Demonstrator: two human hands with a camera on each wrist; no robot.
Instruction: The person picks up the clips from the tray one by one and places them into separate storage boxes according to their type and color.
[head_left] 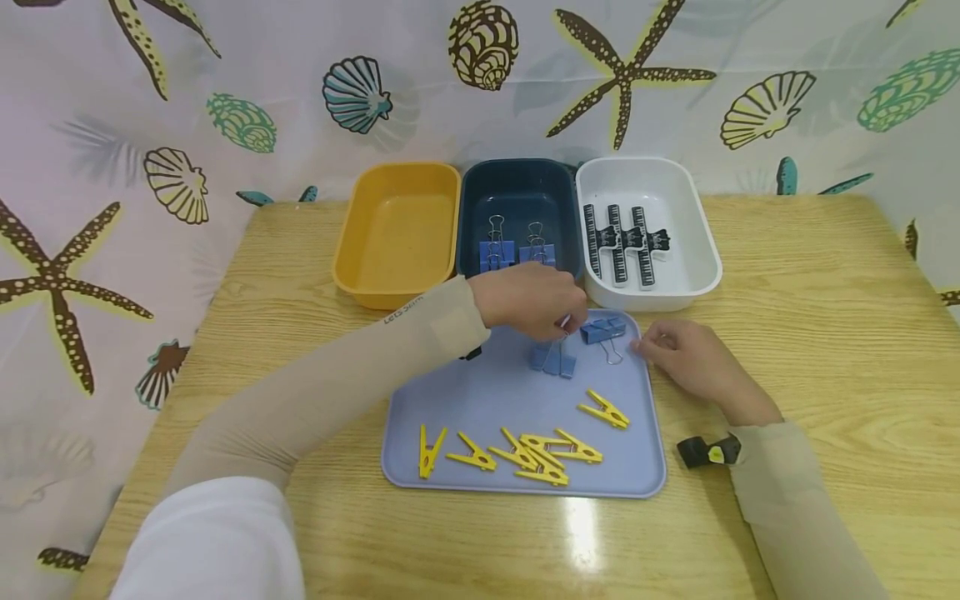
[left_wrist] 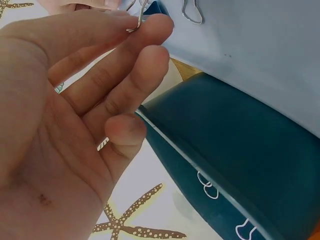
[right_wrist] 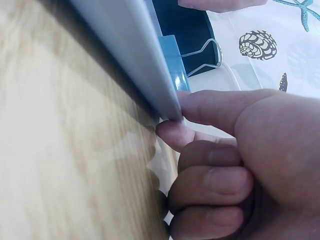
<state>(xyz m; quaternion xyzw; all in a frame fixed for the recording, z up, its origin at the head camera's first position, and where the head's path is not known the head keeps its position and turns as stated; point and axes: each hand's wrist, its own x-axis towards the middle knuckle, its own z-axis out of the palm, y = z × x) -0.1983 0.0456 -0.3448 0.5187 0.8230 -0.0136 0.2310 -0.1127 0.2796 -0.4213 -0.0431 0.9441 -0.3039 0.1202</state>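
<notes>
My left hand [head_left: 531,298] reaches over the tray's back edge and pinches a wire handle of a blue binder clip [head_left: 553,362] between thumb and index finger. In the left wrist view that wire handle [left_wrist: 141,17] shows at the fingertips. A second blue binder clip [head_left: 603,330] lies at the tray's back right corner. My right hand [head_left: 693,357] grips the right rim of the grey-blue tray [head_left: 480,408], thumb on top and index finger beneath, as the right wrist view shows. Its other fingers are curled in. Several yellow clothespins [head_left: 540,454] lie along the tray's front.
Behind the tray stand a yellow bin [head_left: 397,292], a dark teal bin [head_left: 520,179] with blue binder clips [head_left: 497,254], and a white bin [head_left: 686,250] with three black clips [head_left: 617,242]. A small black object [head_left: 472,354] is partly hidden by the left sleeve.
</notes>
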